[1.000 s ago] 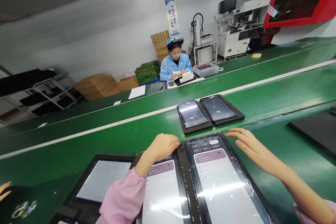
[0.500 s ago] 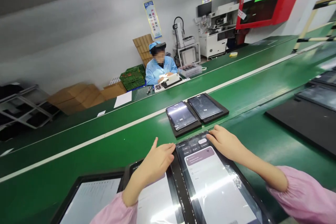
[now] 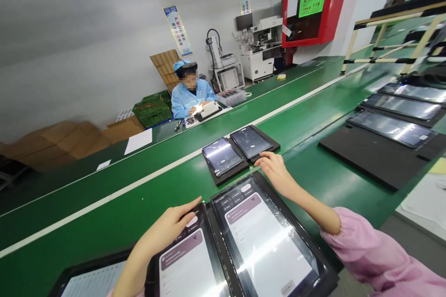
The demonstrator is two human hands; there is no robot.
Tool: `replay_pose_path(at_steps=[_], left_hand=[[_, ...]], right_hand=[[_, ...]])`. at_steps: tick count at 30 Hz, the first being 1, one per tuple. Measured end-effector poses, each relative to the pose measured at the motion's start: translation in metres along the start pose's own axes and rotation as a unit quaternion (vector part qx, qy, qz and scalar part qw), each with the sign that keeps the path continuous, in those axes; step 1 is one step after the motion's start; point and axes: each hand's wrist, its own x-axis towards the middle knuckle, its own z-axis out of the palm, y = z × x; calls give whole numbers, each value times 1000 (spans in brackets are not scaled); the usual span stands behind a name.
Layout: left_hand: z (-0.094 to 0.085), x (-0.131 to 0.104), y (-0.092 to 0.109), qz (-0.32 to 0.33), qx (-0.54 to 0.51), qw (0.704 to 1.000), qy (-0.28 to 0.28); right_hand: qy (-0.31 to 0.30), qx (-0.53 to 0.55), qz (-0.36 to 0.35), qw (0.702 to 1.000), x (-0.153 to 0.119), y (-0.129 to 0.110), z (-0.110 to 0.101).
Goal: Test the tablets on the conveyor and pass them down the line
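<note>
"Above the green bench (image 3: 146,199), head view: changes?"

"Right hand (image 3: 281,178) off the right large tablet (image 3: 259,241), leaving it unheld; fingers half-curled near the far-right small tablet (image 3: 249,141) (grip: cannot tell)."

"Left hand (image 3: 162,229)?"

"Fingers spread, nothing clasped, over the left large tablet (image 3: 186,262)."

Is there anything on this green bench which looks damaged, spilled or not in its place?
The clear film on the right lit tablet looks wrinkled toward its right edge, where the reflections break up. I see no spill or crack.
</note>
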Motion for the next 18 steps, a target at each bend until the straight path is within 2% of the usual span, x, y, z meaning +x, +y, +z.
replay_pose_path(at_steps=[2, 5, 7, 9, 11, 13, 16, 18], left_hand=[[-1, -2, -8, 22, -46, 999, 1], [6, -4, -7, 29, -48, 998, 30], [9, -7, -4, 21, -59, 997, 44], [9, -16, -5, -4, -87, 992, 90], [8, -33, -10, -35, -94, 981, 165], [11, -56, -15, -27, -67, 976, 206], [23, -87, -19, 73, -32, 984, 160], [33, -94, -19, 145, -32, 983, 107]], right_hand=[[-25, -116, -82, 990, -9, 3, 0], [-74, -239, -178, 952, -20, 3, 5], [-67, -262, -196, 943, -26, 2, 4], [-41, -254, -198, 946, -31, 2, -4], [-13, -238, -188, 953, -40, 3, -17], [-18, -227, -174, 958, -51, 5, -32], [-115, -201, -169, 958, -72, 7, -43], [-200, -180, -172, 948, -81, 8, -40]])
